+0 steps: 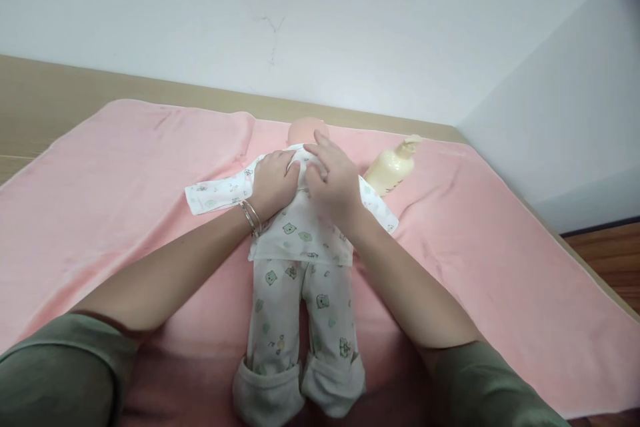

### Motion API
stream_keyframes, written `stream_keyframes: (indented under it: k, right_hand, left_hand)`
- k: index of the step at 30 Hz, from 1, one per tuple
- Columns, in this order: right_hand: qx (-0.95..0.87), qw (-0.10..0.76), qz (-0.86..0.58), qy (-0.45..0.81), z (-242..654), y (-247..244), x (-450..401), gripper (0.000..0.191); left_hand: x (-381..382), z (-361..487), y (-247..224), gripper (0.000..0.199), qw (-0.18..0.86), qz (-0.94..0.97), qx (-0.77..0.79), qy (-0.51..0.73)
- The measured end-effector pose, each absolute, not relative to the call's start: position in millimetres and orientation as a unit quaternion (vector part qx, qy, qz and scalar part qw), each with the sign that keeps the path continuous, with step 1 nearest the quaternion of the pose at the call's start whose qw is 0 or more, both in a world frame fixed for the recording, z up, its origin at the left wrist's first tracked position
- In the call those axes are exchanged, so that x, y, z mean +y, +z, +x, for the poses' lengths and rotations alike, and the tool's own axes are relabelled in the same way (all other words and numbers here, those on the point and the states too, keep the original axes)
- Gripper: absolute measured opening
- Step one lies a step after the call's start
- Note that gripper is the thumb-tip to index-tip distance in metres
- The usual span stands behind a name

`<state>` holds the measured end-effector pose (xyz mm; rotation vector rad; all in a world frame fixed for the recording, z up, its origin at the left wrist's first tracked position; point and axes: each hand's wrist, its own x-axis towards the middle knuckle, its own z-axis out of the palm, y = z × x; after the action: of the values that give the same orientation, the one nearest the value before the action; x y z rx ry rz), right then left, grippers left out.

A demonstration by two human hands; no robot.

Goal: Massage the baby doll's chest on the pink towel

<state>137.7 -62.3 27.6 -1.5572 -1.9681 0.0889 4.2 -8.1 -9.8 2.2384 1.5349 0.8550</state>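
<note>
Head camera looks down on a baby doll dressed in a white cotton suit printed with small green bears [300,233], lying lengthwise in the middle of a soft pink fleece blanket [125,180]. The doll's bare, peach-coloured head [306,128] points away from the person, toward the wall, and its legs run back toward the near edge, ending in folded grey-white cuffs. One printed sleeve [215,195] stretches out flat to the left; the other spreads to the right and is partly covered by an arm.

Both hands rest on the doll's upper chest, just below its neck. The left hand [273,183] lies palm down with its fingers curled into the fabric near the collar, gathering a small fold of the white cloth. Two thin silver bangles [251,217] circle that wrist. The right hand [334,183] lies just beside it, fingers spread and pressing flat on the cloth, with the fingertips reaching up to the collar; whether it pinches any fabric I cannot tell. The two hands touch or nearly touch at the thumbs.

Olive-green sleeves are pushed up both forearms at the bottom corners of the view.

Just right of the doll's shoulder, a cream-yellow plastic pump bottle [393,167] lies tilted on the blanket, nozzle pointing away.

Beneath the blanket runs a light wooden surface [60,100], set against a plain white wall [400,33].
</note>
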Motion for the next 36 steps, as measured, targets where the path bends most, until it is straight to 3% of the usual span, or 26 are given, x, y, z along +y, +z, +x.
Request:
stream_keyframes:
  k: [6,14,21,27,33,36]
  right_hand:
    - [-0.755,0.235,-0.610,0.053,137,3,-46,0.049]
    - [-0.728,0.322,-0.605,0.035,143,23,-54,0.053]
    - [-0.773,0.198,-0.600,0.060,128,21,-61,0.047]
    - [-0.755,0.272,-0.591,0.081,128,42,-72,0.052]
    - [-0.770,0.188,-0.608,0.036,128,18,-61,0.054]
    - [-0.788,0.169,-0.590,0.050,128,29,-65,0.049]
  left_hand:
    - [-6,4,-12,0.046,0.143,0.782,0.533,0.290]
    - [-9,4,-8,0.044,0.151,0.778,0.533,0.296]
    - [-5,3,-13,0.045,0.155,0.779,0.526,0.304]
    - [-4,4,-13,0.039,0.151,0.773,0.534,0.307]
    - [-4,2,-13,0.045,0.162,0.779,0.519,0.312]
    - [-3,1,-15,0.045,0.163,0.777,0.521,0.313]
